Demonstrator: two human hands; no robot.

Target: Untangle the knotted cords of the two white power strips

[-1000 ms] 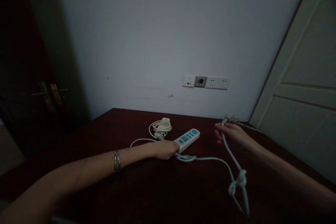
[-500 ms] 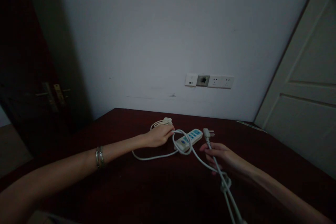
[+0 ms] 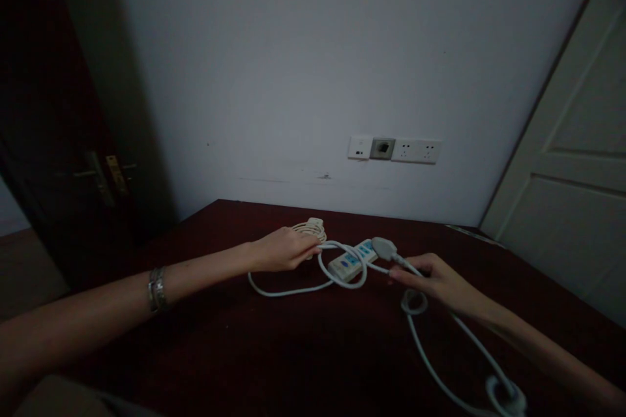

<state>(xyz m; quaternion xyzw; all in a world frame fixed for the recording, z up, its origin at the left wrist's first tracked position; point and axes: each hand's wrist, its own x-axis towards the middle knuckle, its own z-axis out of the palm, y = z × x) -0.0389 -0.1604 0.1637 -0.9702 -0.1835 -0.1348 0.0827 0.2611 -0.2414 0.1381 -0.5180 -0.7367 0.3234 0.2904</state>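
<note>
My left hand [image 3: 288, 251] is closed, pinching the white power cord [image 3: 293, 293] beside a loose loop in it. This loop lies over the lower part of a white power strip [image 3: 345, 267] with blue sockets. With its fingers closed, my right hand [image 3: 433, 279] grips the cord just behind the plug [image 3: 384, 248]. The plug points left, near the strip's far end; its pins are hidden. Below my right hand the cord hangs in a long bend, with a small coil [image 3: 413, 301] and a knot-like tangle [image 3: 508, 396].
A cream coiled cable [image 3: 315, 228] lies just behind my left hand on the dark red table [image 3: 293, 358]. Wall sockets [image 3: 415, 151] are set in the wall behind the table. A dark door [image 3: 53, 143] stands at left, a pale panelled door [image 3: 577, 163] at right.
My right hand has turned the plug from upright to pointing left, towards the loop. The hanging cord has swung right and spread apart. My left hand keeps its hold on the cord.
</note>
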